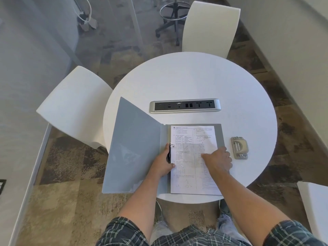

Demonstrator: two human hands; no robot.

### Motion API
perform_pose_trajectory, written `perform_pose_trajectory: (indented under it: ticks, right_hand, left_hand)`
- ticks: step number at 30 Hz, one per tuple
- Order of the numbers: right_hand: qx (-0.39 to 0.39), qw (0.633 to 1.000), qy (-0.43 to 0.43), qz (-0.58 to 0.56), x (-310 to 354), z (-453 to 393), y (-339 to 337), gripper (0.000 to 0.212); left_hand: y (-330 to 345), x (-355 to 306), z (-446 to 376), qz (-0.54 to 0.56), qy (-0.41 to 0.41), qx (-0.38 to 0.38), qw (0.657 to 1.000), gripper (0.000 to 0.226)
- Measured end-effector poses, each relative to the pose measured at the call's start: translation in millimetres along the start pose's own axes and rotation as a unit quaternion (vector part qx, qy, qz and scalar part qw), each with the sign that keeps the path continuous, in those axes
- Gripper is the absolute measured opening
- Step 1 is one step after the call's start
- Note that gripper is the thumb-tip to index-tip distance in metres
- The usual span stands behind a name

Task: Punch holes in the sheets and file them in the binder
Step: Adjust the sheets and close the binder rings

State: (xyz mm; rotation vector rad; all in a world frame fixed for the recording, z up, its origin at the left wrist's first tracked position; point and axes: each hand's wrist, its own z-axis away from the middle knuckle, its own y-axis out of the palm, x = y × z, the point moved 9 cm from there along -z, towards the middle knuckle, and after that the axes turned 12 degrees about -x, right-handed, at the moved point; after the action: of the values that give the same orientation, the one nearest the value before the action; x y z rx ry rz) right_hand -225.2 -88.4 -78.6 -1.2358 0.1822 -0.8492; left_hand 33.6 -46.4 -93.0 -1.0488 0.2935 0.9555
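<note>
A grey binder (131, 153) lies open at the near edge of the round white table (195, 82), its front cover tilted up to the left. Printed sheets (188, 137) rest on its right half, their left edge at the ring mechanism (170, 153). My left hand (162, 163) grips that ring mechanism at the spine. My right hand (217, 159) presses flat on the right side of the top sheet, fingers spread. A silver hole punch (239, 147) sits on the table just right of the binder.
A silver power and socket strip (185, 106) is set into the table beyond the binder. White chairs stand at the left (74, 105) and at the far side (211, 25). A white edge (314, 201) shows at the lower right.
</note>
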Motion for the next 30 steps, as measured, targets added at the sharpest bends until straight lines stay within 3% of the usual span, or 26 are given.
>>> perform_pose_trajectory:
  ticks: [8, 13, 19, 23, 27, 30]
  right_hand:
    - [0.070, 0.987, 0.073, -0.123, -17, -22, 16, 0.085]
    - [0.104, 0.969, 0.045, -0.221, -11, -19, 11, 0.035]
    - [0.134, 0.952, -0.043, -0.273, 21, -4, 1, 0.026]
    - [0.195, 0.917, -0.120, -0.327, 64, 25, -7, 0.021]
    - [0.244, 0.891, -0.145, -0.355, 89, 51, -1, 0.024]
    - [0.314, 0.859, -0.177, -0.364, 105, 74, 8, 0.020]
  left_hand:
    - [2, 5, -3, 0.000, -0.001, -0.003, 1.000, 0.106]
    - [2, 6, -2, 0.008, -0.013, 0.006, 1.000, 0.108]
    - [4, 6, -6, -0.002, -0.021, 0.022, 1.000, 0.113]
    - [1, 1, -15, 0.018, -0.024, 0.031, 0.999, 0.091]
    - [-40, -50, 4, 0.099, -0.007, -0.078, 0.992, 0.043]
    - [-51, -63, 8, 0.189, -0.022, -0.088, 0.978, 0.063]
